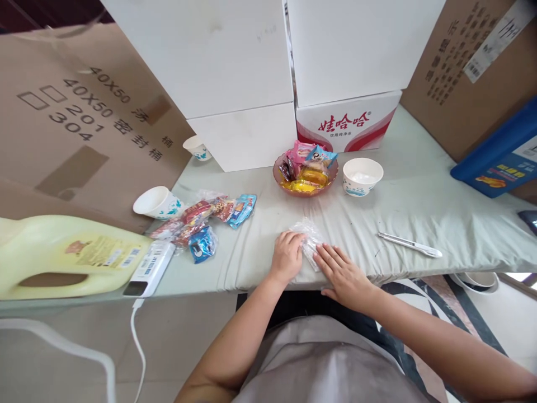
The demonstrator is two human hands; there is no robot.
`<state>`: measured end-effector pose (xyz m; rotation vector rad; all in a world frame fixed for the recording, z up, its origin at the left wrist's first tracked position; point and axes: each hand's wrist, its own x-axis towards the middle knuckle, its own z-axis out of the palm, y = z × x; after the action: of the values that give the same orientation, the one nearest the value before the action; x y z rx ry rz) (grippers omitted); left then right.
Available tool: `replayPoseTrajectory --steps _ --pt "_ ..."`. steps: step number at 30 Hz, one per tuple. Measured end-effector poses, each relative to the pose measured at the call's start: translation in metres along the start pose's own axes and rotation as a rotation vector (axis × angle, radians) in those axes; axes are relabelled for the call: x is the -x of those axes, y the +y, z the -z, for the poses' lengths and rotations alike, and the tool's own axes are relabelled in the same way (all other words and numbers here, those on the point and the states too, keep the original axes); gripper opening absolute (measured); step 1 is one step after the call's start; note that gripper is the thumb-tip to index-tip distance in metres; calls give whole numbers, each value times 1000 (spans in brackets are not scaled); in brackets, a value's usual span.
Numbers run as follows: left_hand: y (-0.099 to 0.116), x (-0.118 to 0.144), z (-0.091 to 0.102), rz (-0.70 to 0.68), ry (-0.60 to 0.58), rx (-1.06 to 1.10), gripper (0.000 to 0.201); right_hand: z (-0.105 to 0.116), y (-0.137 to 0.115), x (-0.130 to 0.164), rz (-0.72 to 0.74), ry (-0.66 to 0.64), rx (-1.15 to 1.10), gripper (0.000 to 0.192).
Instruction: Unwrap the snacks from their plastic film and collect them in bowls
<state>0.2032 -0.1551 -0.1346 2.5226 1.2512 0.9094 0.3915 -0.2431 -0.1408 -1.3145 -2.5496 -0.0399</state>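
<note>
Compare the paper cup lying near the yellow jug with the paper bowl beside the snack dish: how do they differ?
The paper cup lies tipped on its side, mouth toward the camera; the paper bowl stands upright. The cup sits left of the loose snack packets; the bowl sits right of the red dish. The bowl looks wider and shallower. Both are white with blue print.
</note>
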Motion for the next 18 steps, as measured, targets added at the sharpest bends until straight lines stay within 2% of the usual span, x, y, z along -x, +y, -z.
replayPoseTrajectory --steps 5,8,12,15,18 --pt "5 0 4 -150 -110 44 13 8 -14 23 -52 63 -3 43" --pt "7 0 5 -186 -170 47 18 11 -14 23 -53 138 -62 32" --pt "6 0 6 -174 -235 52 25 16 -10 17 33 250 -124 26" --pt "4 0 7 -157 -239 112 28 23 -2 7 129 207 -215 26" --pt "0 1 5 -140 -209 189 39 30 10 -9 90 124 -282 28"
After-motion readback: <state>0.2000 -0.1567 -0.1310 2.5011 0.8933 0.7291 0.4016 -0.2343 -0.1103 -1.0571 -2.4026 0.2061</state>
